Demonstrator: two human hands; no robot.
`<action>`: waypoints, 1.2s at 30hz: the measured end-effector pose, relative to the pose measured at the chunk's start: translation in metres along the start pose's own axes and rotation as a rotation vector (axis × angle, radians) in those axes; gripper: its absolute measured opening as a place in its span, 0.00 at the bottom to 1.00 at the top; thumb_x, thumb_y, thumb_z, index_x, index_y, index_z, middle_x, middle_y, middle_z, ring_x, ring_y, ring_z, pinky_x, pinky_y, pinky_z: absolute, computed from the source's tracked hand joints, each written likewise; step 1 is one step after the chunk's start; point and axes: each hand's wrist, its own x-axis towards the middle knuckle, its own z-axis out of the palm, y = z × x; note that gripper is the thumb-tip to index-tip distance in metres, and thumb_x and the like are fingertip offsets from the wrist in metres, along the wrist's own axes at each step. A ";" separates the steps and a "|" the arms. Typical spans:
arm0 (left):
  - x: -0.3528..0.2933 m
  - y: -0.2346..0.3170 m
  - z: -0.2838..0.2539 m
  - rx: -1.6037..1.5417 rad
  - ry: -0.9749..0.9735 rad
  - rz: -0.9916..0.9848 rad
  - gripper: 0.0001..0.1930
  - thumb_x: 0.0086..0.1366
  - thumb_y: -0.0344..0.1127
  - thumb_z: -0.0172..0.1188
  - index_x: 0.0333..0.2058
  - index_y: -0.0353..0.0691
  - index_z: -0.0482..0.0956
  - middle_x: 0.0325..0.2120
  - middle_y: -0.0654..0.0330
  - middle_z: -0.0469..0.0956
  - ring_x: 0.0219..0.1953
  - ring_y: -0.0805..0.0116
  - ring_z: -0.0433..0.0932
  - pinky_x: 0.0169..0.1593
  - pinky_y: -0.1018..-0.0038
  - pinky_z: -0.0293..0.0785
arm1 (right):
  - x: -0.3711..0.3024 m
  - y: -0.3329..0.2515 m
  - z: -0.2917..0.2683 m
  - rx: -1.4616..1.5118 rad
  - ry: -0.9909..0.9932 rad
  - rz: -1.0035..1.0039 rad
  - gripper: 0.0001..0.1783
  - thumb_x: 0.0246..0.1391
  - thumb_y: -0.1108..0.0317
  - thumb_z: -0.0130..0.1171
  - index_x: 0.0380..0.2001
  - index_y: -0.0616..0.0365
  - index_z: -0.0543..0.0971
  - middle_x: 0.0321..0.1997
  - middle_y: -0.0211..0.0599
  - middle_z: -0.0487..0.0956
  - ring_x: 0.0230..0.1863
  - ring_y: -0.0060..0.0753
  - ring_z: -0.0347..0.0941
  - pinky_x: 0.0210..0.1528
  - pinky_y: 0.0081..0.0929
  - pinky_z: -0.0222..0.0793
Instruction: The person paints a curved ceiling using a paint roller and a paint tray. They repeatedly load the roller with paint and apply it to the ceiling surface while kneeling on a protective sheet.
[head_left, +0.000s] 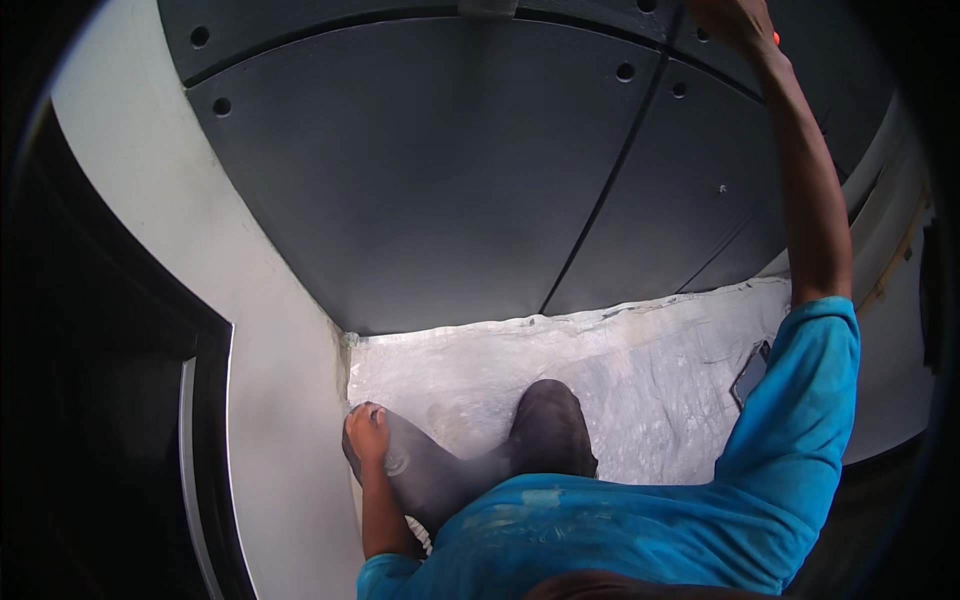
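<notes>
My right arm reaches up to the dark grey panelled wall. My right hand is at its upper right, partly cut off by the picture's top edge. The fingers look closed, and a small orange-red bit shows beside the hand; the rest of that object is hidden. Down at the lower left, my left hand rests on my left knee, its fingers lying loosely over the dark trouser cloth and holding nothing.
Round holes and dark grooves mark the panels. A whitish, dusty sheet covers the floor beneath my legs. On it, near my right sleeve, lies a flat dark phone-like object. A pale wall and a black-framed opening stand left.
</notes>
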 end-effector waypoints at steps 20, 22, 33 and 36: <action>-0.005 -0.023 0.019 -0.148 0.114 0.007 0.08 0.68 0.40 0.64 0.40 0.44 0.85 0.42 0.60 0.86 0.52 0.57 0.81 0.69 0.54 0.63 | 0.106 -0.249 -0.026 0.105 -0.010 -0.066 0.17 0.70 0.48 0.55 0.51 0.44 0.80 0.35 0.42 0.87 0.35 0.47 0.85 0.35 0.51 0.77; -0.004 -0.022 0.017 -0.138 0.106 -0.006 0.08 0.69 0.40 0.63 0.40 0.44 0.85 0.41 0.60 0.86 0.52 0.58 0.82 0.69 0.54 0.63 | 0.115 -0.254 -0.021 0.140 -0.006 -0.098 0.17 0.71 0.48 0.54 0.51 0.44 0.80 0.34 0.42 0.87 0.34 0.47 0.85 0.34 0.51 0.77; -0.003 -0.017 -0.001 -0.114 0.055 -0.031 0.11 0.69 0.41 0.61 0.40 0.41 0.86 0.42 0.55 0.87 0.50 0.52 0.82 0.66 0.56 0.65 | 0.066 -0.165 -0.026 0.017 0.051 -0.107 0.14 0.68 0.50 0.57 0.49 0.43 0.81 0.36 0.42 0.88 0.38 0.50 0.85 0.39 0.50 0.77; -0.002 -0.013 -0.001 -0.143 0.062 -0.008 0.10 0.68 0.38 0.62 0.40 0.40 0.86 0.41 0.54 0.87 0.49 0.51 0.82 0.65 0.55 0.66 | 0.034 -0.154 -0.056 0.049 -0.086 0.118 0.15 0.66 0.50 0.60 0.48 0.45 0.81 0.37 0.41 0.88 0.39 0.51 0.85 0.40 0.49 0.77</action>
